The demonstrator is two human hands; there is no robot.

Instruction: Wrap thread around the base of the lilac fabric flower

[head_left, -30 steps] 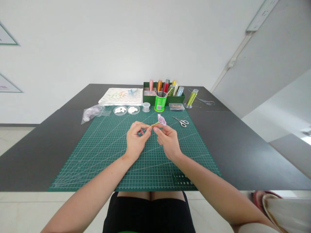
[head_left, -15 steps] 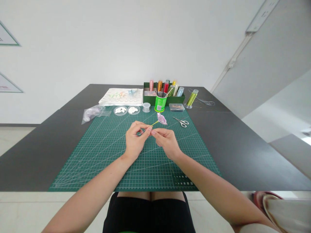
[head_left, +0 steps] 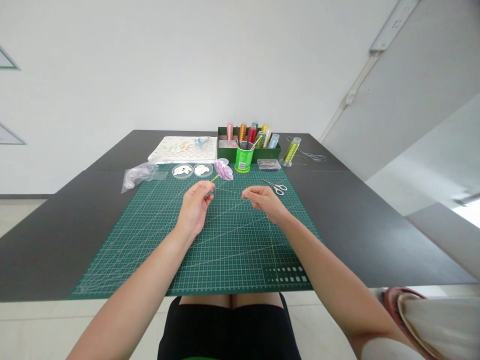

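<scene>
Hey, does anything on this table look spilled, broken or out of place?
Nothing looks spilled or broken, the held purple flower included. Slightly untidy: a thin pale strand lies in loose loops beside the yellow-green spool.

On my feed I see black shorts (head_left: pixel 228 327), plain and loose, their straight hems crossing the bare thighs (head_left: pixel 205 300). A sliver of green (head_left: pixel 202 358) peeks out at my view's bottom edge. The right arm (head_left: pixel 326 270) wears a pale, off-white sleeve (head_left: pixel 382 349) ending near the elbow; I see both hands (head_left: pixel 264 200) bare.
</scene>
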